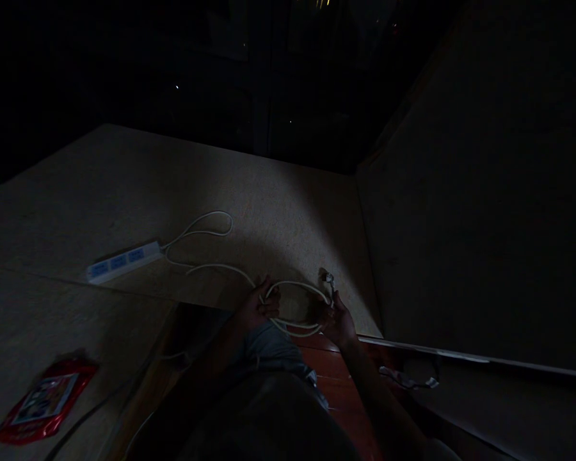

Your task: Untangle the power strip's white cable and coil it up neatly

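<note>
A white power strip (123, 260) with blue sockets lies on the pale floor mat (125, 186), and its white cable (206, 224) snakes toward me. My left hand (259, 306) is closed around coiled loops of that cable (295, 285). My right hand (335, 315) grips the other side of the coil, and the plug (328, 278) sticks up just above its fingers. The scene is very dark.
A red packet (45, 401) lies on the mat at lower left. A large flat board or wall (484, 224) rises at the right. Reddish wood floor (329, 365) shows beneath my knees. A small pale object (408, 379) lies by the board's base.
</note>
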### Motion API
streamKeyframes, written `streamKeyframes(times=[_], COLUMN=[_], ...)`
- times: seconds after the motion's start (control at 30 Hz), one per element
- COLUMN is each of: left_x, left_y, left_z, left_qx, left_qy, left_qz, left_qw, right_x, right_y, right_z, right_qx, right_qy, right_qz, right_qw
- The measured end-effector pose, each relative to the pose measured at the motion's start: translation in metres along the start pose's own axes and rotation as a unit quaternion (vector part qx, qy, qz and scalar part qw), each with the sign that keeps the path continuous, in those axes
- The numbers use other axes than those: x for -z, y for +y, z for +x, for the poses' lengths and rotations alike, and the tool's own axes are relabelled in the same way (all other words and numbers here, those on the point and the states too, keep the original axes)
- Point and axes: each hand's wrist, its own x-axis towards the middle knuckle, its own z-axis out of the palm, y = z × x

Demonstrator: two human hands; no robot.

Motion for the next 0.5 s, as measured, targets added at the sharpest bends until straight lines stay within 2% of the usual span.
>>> streamKeyframes(times=[0.07,0.17,0.23,0.4,0.5], left_x=[0.004,0.008,0.008,0.006,0.005], left_y=[0.003,0.005,0.005,0.007,0.007], left_z=[0.005,0.012,0.014,0.021,0.027], left_qx=[0.029,0.025,0.021,0.066,0.085], left_qy=[0.016,0.056,0.072,0.076,0.069], left_qz=[0.048,0.108,0.127,0.164,0.201], left_qw=[0.998,0.992,0.989,0.981,0.973], right_x=[0.004,0.011,0.012,0.004,-0.01], right_y=[0.0,-0.004,-0.009,-0.019,-0.021], right_z=[0.003,0.005,0.004,0.003,0.007], right_qx=[-0.025,-0.064,-0.076,-0.105,-0.074], right_qy=[-0.022,-0.02,0.001,0.092,0.097], right_qz=[-0.063,-0.165,-0.221,-0.3,-0.322], right_qw=[0.997,0.984,0.972,0.944,0.939])
